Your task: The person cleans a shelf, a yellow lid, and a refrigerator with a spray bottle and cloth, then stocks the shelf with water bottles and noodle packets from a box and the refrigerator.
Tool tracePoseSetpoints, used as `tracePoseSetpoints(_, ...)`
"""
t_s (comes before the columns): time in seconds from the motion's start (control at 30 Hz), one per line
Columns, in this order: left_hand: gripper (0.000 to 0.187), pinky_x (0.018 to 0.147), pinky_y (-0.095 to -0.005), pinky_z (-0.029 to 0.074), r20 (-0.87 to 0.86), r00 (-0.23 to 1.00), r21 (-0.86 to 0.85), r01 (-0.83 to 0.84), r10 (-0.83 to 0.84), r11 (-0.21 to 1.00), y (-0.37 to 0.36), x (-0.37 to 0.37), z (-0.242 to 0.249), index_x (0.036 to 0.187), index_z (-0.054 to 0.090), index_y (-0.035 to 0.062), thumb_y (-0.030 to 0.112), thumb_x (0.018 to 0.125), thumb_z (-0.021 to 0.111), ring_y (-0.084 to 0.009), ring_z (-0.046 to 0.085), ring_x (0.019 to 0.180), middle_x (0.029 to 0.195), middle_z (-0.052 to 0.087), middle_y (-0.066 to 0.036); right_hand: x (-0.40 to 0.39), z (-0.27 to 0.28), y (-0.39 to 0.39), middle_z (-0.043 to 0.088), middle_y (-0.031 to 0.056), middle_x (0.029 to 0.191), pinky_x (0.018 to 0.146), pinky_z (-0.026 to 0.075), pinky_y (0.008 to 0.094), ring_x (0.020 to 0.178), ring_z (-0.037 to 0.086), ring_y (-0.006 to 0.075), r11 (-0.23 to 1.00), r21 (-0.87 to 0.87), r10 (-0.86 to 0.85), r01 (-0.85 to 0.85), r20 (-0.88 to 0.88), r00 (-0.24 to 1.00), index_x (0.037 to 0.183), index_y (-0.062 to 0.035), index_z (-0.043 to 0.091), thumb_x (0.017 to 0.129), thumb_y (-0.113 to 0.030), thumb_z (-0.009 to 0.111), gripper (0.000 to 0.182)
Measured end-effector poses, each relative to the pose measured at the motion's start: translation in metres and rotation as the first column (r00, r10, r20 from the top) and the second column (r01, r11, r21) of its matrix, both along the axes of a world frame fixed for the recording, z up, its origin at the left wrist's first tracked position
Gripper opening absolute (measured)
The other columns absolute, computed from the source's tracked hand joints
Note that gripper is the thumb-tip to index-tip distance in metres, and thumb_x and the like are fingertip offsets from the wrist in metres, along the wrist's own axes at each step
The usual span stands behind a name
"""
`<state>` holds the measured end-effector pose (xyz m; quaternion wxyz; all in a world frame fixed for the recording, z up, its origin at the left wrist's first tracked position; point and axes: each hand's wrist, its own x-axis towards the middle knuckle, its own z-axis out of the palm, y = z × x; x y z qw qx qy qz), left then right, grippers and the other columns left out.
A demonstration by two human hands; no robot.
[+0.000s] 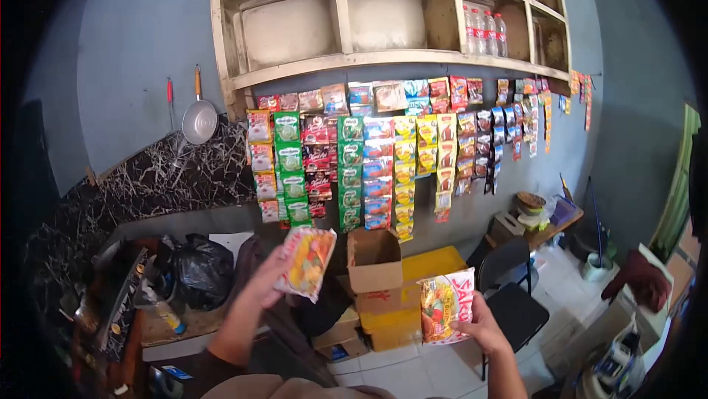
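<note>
Left packet (307,262) clenched in left fingers (273,268), right packet (442,309) in right fingers (479,314); edges apart.

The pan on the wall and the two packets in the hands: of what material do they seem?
Pan: probably metal, dull silver grey; handle perhaps wood, brown. Packets: likely thin plastic film, glossy, with crinkled edges.

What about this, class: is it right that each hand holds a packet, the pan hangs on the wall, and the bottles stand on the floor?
Wrong about the bottles: the head view shows them standing in a compartment of the shelf, not on the floor. The left hand holds one packet, the right hand another packet, and the pan hangs on the wall.
</note>
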<state>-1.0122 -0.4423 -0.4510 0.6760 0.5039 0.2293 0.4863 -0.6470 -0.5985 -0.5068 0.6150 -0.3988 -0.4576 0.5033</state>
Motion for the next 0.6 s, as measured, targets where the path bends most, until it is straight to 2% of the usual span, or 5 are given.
tracePoseSetpoints(0.13,0.058,0.08,-0.0293,0.046,-0.355,0.854,0.456,-0.197,0.38,0.868,0.03,0.006,0.088,0.118,0.038,0.0046,0.0,0.069,0.066,-0.0178,0.056,0.093,0.101,0.056,-0.009,0.046,0.05,0.073,0.055,0.0048,0.097,0.082,0.041,0.0251,0.091,0.052,0.0117,0.986,0.156,0.026,-0.051,0.16,0.987,0.106,-0.0035,0.041,0.061,0.008,0.066,0.053)
tracePoseSetpoints(0.2,0.056,0.077,-0.0273,0.046,-0.629,0.504,0.639,-0.097,0.591,0.763,0.044,-0.002,0.13,0.111,0.048,0.0032,-0.004,0.06,0.069,-0.0153,0.057,0.088,0.094,0.059,-0.008,0.043,0.069,0.116,0.055,0.0078,0.097,0.079,0.042,0.0239,0.09,0.053,0.0118,0.947,0.305,0.023,-0.101,0.248,0.969,0.103,0.001,0.042,0.066,0.009,0.062,0.043)
tracePoseSetpoints(0.33,0.038,0.075,-0.0271,0.045,-0.333,0.258,0.943,0.088,0.907,0.322,0.079,-0.011,0.196,0.097,0.059,0.0009,0.0,0.06,0.067,-0.0161,0.058,0.082,0.089,0.061,-0.008,0.009,0.118,0.184,0.056,0.0086,0.093,0.076,0.043,0.0249,0.088,0.055,0.0142,0.901,0.389,-0.007,-0.194,0.459,0.888,0.101,0.0003,0.049,0.066,0.008,0.061,0.038)
tracePoseSetpoints(0.4,0.037,0.071,-0.0288,0.044,-0.142,0.219,0.981,0.162,0.965,0.108,0.097,-0.019,0.226,0.099,0.059,0.0041,0.005,0.063,0.066,-0.0197,0.058,0.08,0.088,0.059,-0.009,-0.021,0.161,0.206,0.055,0.0102,0.092,0.071,0.046,0.0281,0.083,0.057,0.0225,0.656,0.696,-0.448,-0.291,0.67,0.592,0.098,-0.0034,0.053,0.064,0.008,0.06,0.037)
tracePoseSetpoints(0.6,0.032,0.065,-0.0342,0.042,0.588,-0.053,0.778,0.311,0.807,-0.546,0.192,-0.057,0.306,0.103,0.059,0.0149,0.021,0.071,0.06,-0.0255,0.055,0.077,0.084,0.057,-0.008,-0.109,0.258,0.312,0.053,0.0081,0.091,0.057,0.046,0.0337,0.074,0.056,0.0262,0.191,0.941,-0.831,-0.279,0.306,0.464,0.101,-0.0163,0.058,0.064,0.007,0.057,0.043)
